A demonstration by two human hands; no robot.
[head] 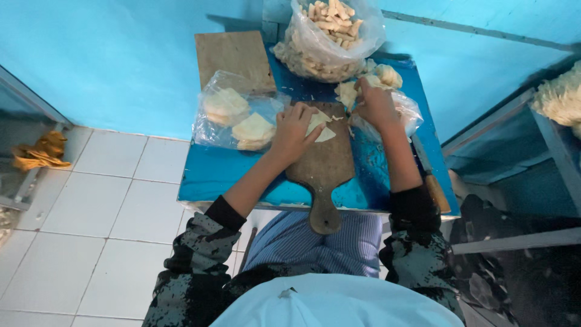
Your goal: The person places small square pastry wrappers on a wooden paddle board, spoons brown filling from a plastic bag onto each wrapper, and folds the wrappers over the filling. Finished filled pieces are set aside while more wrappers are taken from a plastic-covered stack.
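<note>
Head view: her left hand (292, 128) lies flat, fingers pressing the dough sheet (319, 125) on the wooden board (322, 165). Right hand (373, 104), just right, pinches dough lumps (369, 83).

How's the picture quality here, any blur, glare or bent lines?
Head view: light is soft and bluish, no harsh glare; straight edges of the blue table bow from the wide lens; the left hand and right hand look sharp; the dark right corner hides detail.

Both forearms are reaching forward, sleeves pushed up; the left hand (293, 130) is pressing flat, fingers spread, while the right hand (374, 104) is curling closed.
</note>
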